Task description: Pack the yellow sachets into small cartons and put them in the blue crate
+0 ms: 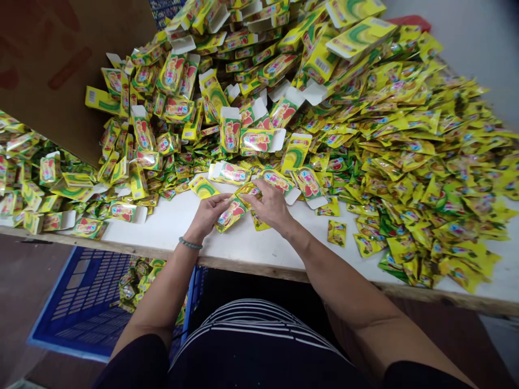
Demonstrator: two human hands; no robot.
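Note:
My left hand (210, 215), with a beaded bracelet on its wrist, grips a small yellow-green printed box (231, 214) above the table's near edge. In my right hand (272, 204), thumb and fingers pinch a small yellow sachet (248, 191) at the box's upper end. Whether the sachet is partly inside the box I cannot tell. Just beyond my hands lie several boxes with white flaps open, such as one printed box (275, 181). A yellow sachet (259, 222) lies on the table under my right hand.
A large heap of sachets (430, 162) covers the table's right side. Small boxes (178, 111) are piled at the back and left, beside a brown cardboard carton (52, 70). Below the white tabletop (162, 229), a blue crate (81, 302) holds filled-looking packs (141, 281).

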